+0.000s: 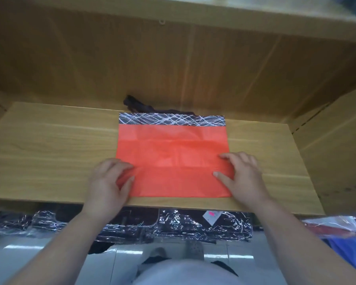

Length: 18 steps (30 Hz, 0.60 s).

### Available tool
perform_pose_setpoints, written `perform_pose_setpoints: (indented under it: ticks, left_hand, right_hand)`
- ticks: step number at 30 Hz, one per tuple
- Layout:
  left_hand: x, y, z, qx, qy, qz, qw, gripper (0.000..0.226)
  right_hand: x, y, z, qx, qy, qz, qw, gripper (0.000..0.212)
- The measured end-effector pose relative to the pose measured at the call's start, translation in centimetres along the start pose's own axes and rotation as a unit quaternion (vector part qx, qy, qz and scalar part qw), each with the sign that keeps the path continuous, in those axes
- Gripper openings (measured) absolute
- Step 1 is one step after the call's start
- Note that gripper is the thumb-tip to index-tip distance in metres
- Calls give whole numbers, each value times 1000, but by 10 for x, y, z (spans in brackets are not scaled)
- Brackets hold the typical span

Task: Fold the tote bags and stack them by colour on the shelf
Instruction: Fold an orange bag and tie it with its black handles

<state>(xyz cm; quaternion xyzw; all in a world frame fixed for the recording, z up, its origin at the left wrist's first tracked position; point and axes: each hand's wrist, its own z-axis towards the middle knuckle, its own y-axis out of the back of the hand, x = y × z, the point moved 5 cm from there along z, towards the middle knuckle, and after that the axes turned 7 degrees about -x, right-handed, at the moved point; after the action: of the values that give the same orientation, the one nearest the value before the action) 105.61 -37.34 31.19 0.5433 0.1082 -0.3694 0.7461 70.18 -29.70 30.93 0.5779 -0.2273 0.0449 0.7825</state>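
An orange-red tote bag (173,153) lies flat on the wooden shelf board (56,145), with a black band of white scribble lines along its far edge. Its dark handles (139,105) stick out behind that band. My left hand (109,182) pinches the bag's near left edge, thumb on top and fingers curled at the fabric. My right hand (242,173) rests on the near right corner with fingers bent, pressing the fabric down. A crease runs across the bag between my two hands.
The shelf's back panel (173,64) and side walls close the compartment. Below the front edge lie dark items wrapped in shiny plastic (173,227), and red and blue packages (345,229) at the right. The floor shows at the bottom.
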Motion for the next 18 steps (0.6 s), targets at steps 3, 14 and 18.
perform_pose_setpoints:
  ticks: [3, 14, 18]
  left_hand:
    - [-5, -5, 0, 30, -98, 13, 995, 26]
    - [12, 8, -28, 57, -84, -7, 995, 39]
    - [16, 13, -33, 53, -60, -17, 997, 44]
  right_hand:
    - [15, 2, -3, -13, 75, 28, 997, 36]
    - [0, 1, -43, 143, 186, 47, 971, 56]
    - [10, -2, -32, 89, 160, 40, 982, 35]
